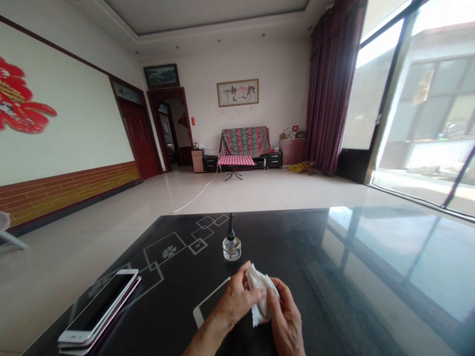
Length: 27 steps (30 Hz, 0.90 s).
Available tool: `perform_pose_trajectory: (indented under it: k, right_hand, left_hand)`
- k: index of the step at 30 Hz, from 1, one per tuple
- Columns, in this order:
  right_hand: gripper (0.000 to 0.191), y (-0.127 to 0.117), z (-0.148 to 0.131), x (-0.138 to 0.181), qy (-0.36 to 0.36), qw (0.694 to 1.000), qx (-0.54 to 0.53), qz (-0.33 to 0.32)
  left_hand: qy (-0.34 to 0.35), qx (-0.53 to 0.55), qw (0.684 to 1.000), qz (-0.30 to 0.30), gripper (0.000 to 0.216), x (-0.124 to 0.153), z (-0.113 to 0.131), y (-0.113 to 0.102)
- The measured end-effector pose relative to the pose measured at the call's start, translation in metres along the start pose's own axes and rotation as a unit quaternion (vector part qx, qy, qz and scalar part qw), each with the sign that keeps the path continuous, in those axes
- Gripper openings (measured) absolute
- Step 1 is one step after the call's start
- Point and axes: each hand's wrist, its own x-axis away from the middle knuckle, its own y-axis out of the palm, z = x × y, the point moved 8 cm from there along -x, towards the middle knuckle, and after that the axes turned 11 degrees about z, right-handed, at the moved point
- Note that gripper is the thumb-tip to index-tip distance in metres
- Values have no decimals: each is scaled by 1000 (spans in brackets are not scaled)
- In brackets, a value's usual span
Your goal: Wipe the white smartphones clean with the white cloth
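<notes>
A crumpled white tissue [260,282] is pinched between my two hands, just above the black tabletop. My left hand [237,296] grips its left side with thumb and fingers. On the other side, my right hand [285,314] has its thumb pressed on the tissue and its fingers curled behind. A white-framed smartphone [198,316] lies on the table, partly hidden under my left forearm. Just beyond my hands stands a small clear glass bottle [232,249] with a tall black cap, holding clear liquid.
At the left of the glossy black table [297,227] lies a stack of smartphones [100,311], the top one white. Past the table's far edge, a small folding table [235,160] with a red checked cloth stands by the wall. Glass doors are on the right.
</notes>
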Motion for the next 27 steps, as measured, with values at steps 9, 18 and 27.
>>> perform_pose_trajectory:
  k: [9,18,27]
  right_hand:
    - [56,18,10,-8,123,989,-57,-60]
    - [44,80,-13,-23,56,988,-43,-139]
    - [57,107,-4,-92,-184,960,192,-90]
  left_hand:
    - [-23,78,997,-7,31,-9,-1,-4]
    - [-50,207,977,28,36,-28,18,-44]
    - [-7,294,928,228,19,-88,37,-138]
